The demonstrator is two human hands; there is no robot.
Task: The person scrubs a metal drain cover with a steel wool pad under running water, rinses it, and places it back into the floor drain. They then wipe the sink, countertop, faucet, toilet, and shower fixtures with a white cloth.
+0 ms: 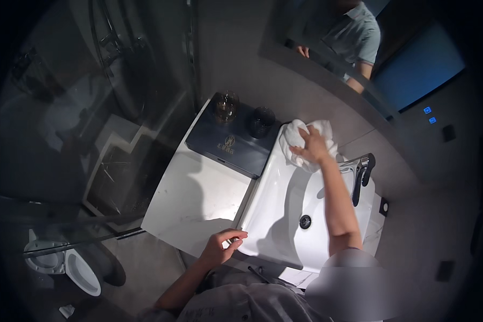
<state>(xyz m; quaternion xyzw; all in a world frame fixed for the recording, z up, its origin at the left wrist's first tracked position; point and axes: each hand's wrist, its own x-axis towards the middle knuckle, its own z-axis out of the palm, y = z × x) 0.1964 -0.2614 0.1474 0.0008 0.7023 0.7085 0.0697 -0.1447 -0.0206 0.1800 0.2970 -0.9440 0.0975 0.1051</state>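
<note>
My right hand presses a bunched white cloth onto the back left corner of a white ceramic washbasin. Its fingers are spread over the folds. To the right of the cloth stands a chrome faucet, partly behind my forearm. A dark drain sits in the basin floor. My left hand holds nothing, its fingers curved and a little apart, close to the basin's front left rim. Whether it touches the rim I cannot tell.
A dark box bearing a gold emblem and writing lies on the white marbled counter. On it stand an amber glass and a dark glass. A mirror hangs above the basin. Left are a glass shower partition and a toilet.
</note>
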